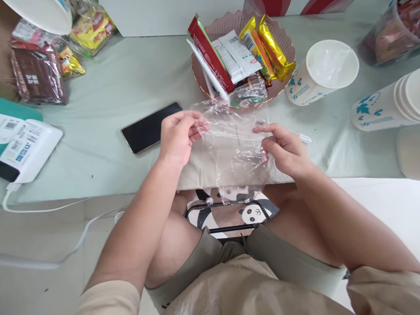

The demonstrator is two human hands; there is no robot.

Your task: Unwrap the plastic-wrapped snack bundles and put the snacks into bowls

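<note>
A clear, crumpled plastic bag [238,155] is hanging between both hands over the table's front edge, its long axis running from the bowl side toward the lap. The left hand [180,135] is pinching its left edge; the right hand's [285,148] fingers are curling at its right edge, their grip impossible to tell. A pinkish, ribbed, gold-rimmed bowl [223,28] is holding wrapped snacks; a blue-printed white paper cup [306,85] is containing clear plastic. The left hand is partly covering a black smartphone [147,129].
</note>
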